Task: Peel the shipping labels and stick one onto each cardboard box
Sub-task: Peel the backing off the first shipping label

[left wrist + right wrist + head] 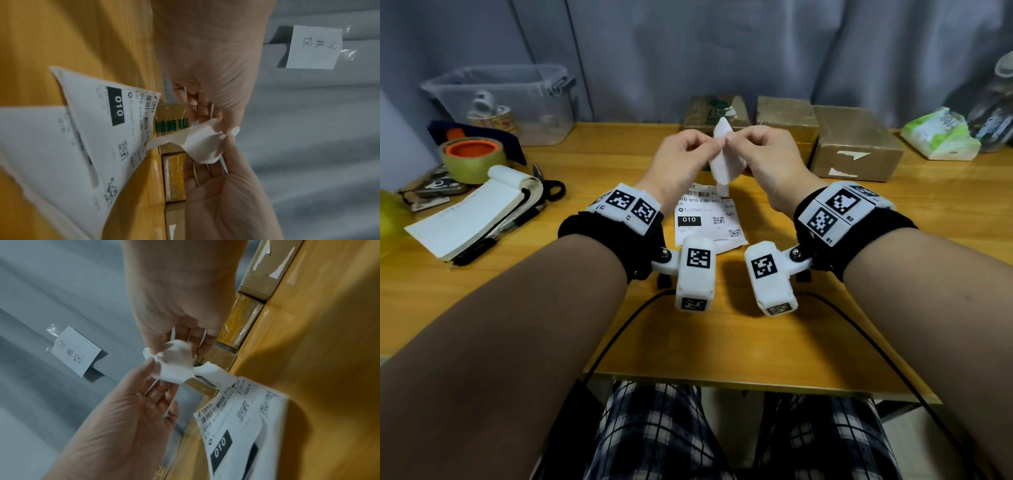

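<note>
A white label sheet (722,164) is pinched at its upper edge by both hands above the table, its blank side toward me. My left hand (717,145) holds it between thumb and fingers, and my right hand (731,138) pinches it right beside. The sheet (205,146) is curled, and one strip of it hangs down toward the printed labels (705,219) lying flat below. In the right wrist view the sheet (174,368) is crumpled between the two thumbs. Three cardboard boxes stand at the back: left (709,111), middle (786,114), right (856,144).
A clear plastic bin (510,99), a tape roll (472,157), a notepad (479,212) and scissors (551,188) crowd the left side. A tissue pack (938,137) lies far right. Black cables (619,325) cross the near table edge. A handwritten note (314,47) hangs on the curtain.
</note>
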The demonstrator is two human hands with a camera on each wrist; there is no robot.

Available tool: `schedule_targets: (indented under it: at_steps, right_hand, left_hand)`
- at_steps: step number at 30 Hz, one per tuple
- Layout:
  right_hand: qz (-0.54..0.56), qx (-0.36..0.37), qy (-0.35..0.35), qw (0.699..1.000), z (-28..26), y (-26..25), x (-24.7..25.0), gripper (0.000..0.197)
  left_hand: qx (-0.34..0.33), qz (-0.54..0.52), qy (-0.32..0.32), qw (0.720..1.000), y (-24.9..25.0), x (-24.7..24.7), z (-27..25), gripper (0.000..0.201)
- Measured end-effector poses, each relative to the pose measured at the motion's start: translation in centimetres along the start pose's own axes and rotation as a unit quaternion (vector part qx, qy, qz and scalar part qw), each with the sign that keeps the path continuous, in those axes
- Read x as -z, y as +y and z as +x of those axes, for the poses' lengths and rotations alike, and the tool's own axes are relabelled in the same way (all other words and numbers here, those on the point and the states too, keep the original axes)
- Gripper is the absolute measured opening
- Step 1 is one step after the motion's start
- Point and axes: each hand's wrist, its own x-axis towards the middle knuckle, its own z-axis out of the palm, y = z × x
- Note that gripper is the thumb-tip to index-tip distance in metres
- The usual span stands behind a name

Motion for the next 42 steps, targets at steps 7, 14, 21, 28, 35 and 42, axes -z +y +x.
schedule_targets:
  at_steps: [7, 14, 21, 28, 35, 42]
  right_hand:
    - [-0.025, 0.009, -0.002, 1.000, 0.1, -0.7, -0.1, 0.009]
    - [-0.036, -0.016, 0.057, 0.998, 0.9, -0.8, -0.2, 0.017]
    - [-0.008, -0.033, 0.076, 0.997, 0.9, -0.4, -0.3, 0.027]
    - [0.003, -0.038, 0.094, 0.995, 0.9, -0.2, -0.4, 0.025]
    - [0.006, -0.036, 0.103, 0.994, 0.7, -0.4, 0.0, 0.025]
    - [0.041, -0.041, 0.120, 0.991, 0.7, -0.6, 0.2, 0.023]
  left_hand:
    - [-0.011, 0.015, 0.032, 0.999, 0.9, 0.0, 1.0, 0.013]
    - [0.042, 0.057, 0.074, 0.995, 0.0, -0.1, 1.7, 0.026]
    - [0.070, 0.132, 0.094, 0.984, -0.9, 0.2, 1.7, 0.031]
    - [0.086, 0.195, 0.101, 0.972, -0.7, 0.5, 1.8, 0.015]
    - [0.115, 0.186, 0.148, 0.964, -0.3, 0.5, 1.9, 0.033]
    - [0.090, 0.175, 0.199, 0.960, 0.1, 0.4, 1.6, 0.033]
